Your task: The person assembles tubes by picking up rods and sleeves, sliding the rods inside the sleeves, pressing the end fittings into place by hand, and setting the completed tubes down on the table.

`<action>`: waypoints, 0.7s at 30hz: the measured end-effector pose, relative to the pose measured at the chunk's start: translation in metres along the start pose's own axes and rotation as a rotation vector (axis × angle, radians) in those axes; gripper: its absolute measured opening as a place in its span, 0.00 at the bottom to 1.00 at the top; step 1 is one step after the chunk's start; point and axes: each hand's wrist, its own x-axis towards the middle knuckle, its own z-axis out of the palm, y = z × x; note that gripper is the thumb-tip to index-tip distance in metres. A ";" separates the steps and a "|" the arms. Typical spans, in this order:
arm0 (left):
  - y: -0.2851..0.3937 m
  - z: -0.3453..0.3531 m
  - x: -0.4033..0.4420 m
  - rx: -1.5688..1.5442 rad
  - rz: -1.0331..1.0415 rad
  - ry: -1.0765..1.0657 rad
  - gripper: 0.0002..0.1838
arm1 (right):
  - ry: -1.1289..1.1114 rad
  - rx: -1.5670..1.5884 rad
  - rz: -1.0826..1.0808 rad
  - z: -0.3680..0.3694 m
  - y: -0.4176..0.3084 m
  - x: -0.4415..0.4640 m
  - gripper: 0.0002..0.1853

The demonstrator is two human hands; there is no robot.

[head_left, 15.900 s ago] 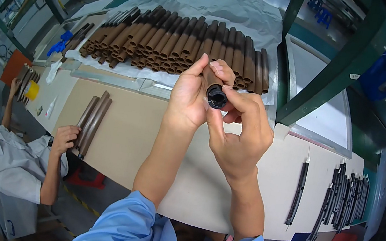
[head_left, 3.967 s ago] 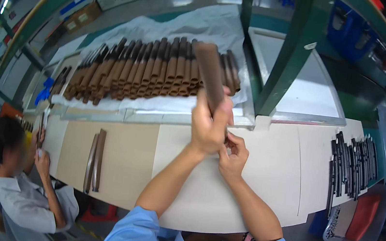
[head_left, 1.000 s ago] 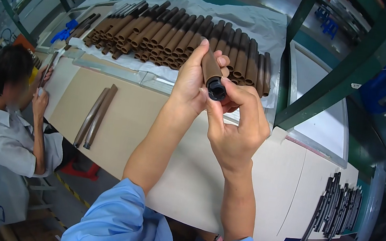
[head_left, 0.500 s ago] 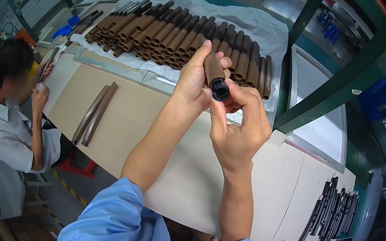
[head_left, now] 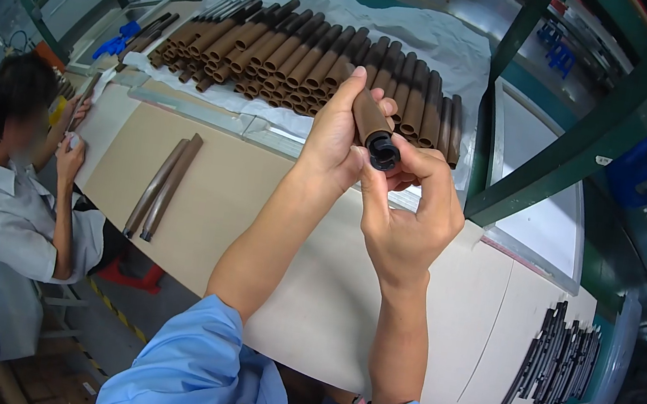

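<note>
Above the bench, my left hand [head_left: 337, 130] is wrapped round a brown tube [head_left: 369, 116], whose near end points toward me. A black slotted end piece [head_left: 383, 153] sits in that near end. My right hand [head_left: 414, 206] pinches at this black piece, thumb on one side and fingers on the other. The tube's far part is hidden behind the left hand. Two brown tubes with dark ends, the nearer one [head_left: 171, 188] among them, lie side by side on the bench to the left.
A large stack of brown tubes [head_left: 302, 56] rests on white sheeting [head_left: 436, 33] behind my hands. Several thin black rods [head_left: 561, 356] lie at the right end. A green post [head_left: 542, 186] rises at right. On the left, a co-worker [head_left: 32, 180] handles a tube.
Both hands and the tube appear slightly farther right in view. The black end piece shows its slotted opening turned a little. The grip is unchanged.
</note>
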 end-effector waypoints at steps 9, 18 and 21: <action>0.012 -0.015 -0.003 0.005 -0.020 -0.155 0.18 | -0.240 0.002 -0.043 -0.021 -0.005 0.011 0.30; 0.052 -0.118 -0.115 1.815 0.501 0.288 0.21 | -0.012 0.052 0.119 -0.060 -0.005 0.017 0.19; 0.070 -0.153 -0.146 2.334 0.578 0.578 0.21 | -0.009 0.020 0.209 -0.058 -0.007 0.015 0.14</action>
